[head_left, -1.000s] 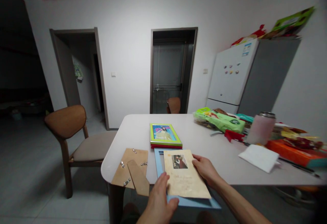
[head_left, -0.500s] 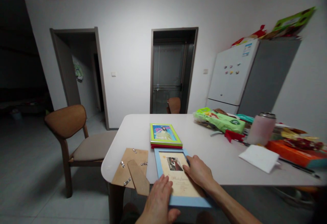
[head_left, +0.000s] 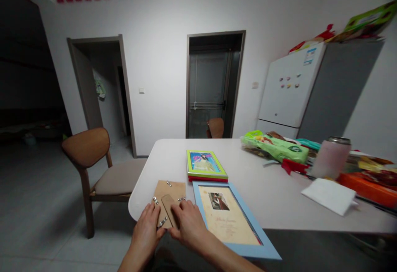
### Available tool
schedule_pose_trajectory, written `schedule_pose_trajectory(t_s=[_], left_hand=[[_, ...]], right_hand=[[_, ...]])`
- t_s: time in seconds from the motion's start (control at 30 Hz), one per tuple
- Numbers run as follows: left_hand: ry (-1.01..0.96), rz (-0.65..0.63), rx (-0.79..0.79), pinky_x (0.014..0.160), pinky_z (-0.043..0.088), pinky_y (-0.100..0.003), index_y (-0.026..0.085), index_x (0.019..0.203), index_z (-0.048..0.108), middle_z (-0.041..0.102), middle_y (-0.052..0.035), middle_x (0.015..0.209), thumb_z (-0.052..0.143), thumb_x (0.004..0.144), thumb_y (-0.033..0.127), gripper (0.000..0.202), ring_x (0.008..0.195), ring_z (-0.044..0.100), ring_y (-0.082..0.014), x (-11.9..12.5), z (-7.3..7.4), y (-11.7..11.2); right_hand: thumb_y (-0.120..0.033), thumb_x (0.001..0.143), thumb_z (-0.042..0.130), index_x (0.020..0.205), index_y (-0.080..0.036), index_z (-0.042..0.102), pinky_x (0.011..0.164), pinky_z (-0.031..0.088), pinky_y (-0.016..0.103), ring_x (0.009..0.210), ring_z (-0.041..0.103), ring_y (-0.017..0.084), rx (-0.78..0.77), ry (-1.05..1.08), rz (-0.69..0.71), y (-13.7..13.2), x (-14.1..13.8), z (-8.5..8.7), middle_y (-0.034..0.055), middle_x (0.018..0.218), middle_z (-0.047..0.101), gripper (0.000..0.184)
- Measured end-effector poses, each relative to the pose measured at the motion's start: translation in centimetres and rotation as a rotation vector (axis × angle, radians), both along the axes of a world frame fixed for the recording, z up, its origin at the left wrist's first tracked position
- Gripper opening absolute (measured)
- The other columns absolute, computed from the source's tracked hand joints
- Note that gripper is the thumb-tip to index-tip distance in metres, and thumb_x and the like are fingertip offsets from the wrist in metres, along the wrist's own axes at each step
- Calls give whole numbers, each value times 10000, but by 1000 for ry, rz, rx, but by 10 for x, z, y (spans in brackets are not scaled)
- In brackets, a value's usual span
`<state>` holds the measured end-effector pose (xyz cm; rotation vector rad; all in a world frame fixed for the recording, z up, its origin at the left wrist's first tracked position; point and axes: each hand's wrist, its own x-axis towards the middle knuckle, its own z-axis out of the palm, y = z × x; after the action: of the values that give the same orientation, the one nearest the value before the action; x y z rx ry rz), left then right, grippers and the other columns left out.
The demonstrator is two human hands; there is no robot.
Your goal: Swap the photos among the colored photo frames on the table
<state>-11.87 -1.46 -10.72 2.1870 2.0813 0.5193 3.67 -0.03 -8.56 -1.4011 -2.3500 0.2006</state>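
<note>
Gripping brown backing board at its near edge, with left hand on the left side and right hand on the easel leg. Located at the near-left corner of the table, just left of blue picture frame with cream card in it.

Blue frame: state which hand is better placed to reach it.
Probably the right hand: it touches the brown backing board beside the blue frame, while the left hand is farther away.
</note>
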Motion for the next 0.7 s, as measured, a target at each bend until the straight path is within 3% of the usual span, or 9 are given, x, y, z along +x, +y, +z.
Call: schedule_pose_trajectory(t_s=[0.17, 0.33, 0.53, 0.7], left_hand=[[-128, -62, 71, 948, 315, -358, 118, 1095, 491, 474, -132, 1197, 582, 599, 193, 509, 1127, 399, -242, 9, 5, -4], [-251, -219, 191, 930, 348, -418, 154, 1056, 517, 493, -139, 1174, 656, 560, 167, 516, 1106, 420, -270, 45, 20, -17], [-306, -397, 44, 950, 326, -397, 111, 1068, 512, 485, -162, 1175, 696, 553, 180, 552, 1112, 407, -275, 109, 32, -25], [-304, -418, -30, 960, 299, -371, 110, 1048, 524, 471, -151, 1191, 651, 595, 178, 475, 1121, 394, -263, 131, 27, -19]], right_hand=[[-178, 568, 548, 1050, -214, 515, 775, 352, 303, 903, 450, 204, -30, 196, 62, -2, 16, 9, 68, 952, 507, 484], [-156, 591, 503, 976, -213, 573, 851, 343, 317, 940, 460, 200, -22, 332, 105, -18, 76, 27, 67, 984, 523, 395], [-209, 601, 507, 903, -216, 620, 854, 369, 323, 941, 491, 209, -150, 343, -28, -31, 152, 25, 69, 981, 547, 322], [-215, 594, 509, 877, -219, 637, 850, 376, 321, 930, 500, 210, -139, 351, -83, -25, 173, 15, 63, 958, 566, 311]])
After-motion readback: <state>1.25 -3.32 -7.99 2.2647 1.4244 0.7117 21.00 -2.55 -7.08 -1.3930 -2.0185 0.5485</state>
